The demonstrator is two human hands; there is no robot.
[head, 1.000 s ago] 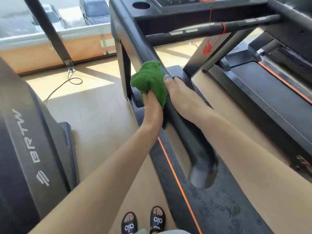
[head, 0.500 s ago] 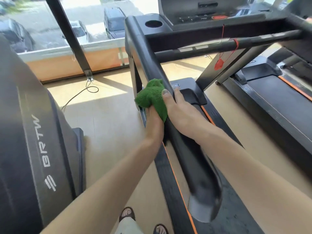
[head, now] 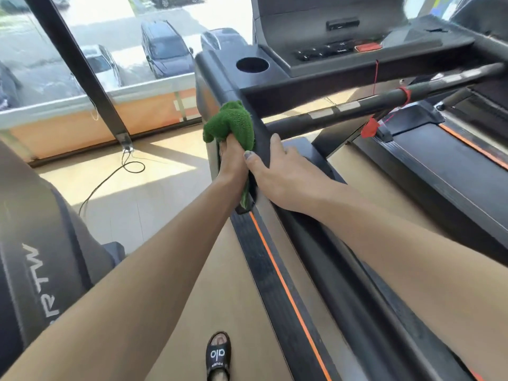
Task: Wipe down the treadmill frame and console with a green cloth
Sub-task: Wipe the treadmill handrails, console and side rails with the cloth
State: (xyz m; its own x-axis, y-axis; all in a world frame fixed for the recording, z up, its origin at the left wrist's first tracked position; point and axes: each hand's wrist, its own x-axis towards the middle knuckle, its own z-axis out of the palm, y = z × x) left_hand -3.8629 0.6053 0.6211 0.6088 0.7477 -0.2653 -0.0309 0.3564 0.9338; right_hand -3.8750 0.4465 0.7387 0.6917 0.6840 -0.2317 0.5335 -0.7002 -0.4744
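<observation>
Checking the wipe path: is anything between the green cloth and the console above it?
Nothing visible does. The left hand grips the fluffy green cloth against the black treadmill handrail, which runs bare up to the dark console. The right hand rests below.

head-worn view, forward and down
</observation>
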